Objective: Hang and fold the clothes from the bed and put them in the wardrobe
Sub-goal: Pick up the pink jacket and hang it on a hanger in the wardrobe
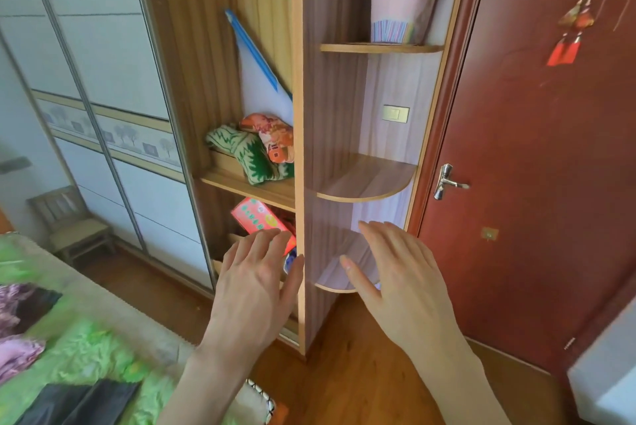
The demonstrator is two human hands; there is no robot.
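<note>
Left hand (256,281) grip: fingers spread wide, palm down, nothing held, raised before wardrobe (299,149) vertical edge panel. Right hand (401,278) grip: equally splayed, empty, in front of lowest rounded corner shelf (344,252). Clothes (20,307) lie on bed (89,345), lower left. Bare wood floor (361,373) between bed edge and red door (537,149).

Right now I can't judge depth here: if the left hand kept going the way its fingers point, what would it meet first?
Probably the red packet in the lower open compartment; the left hand's fingertips already overlap it, though whether they touch is unclear.
</note>
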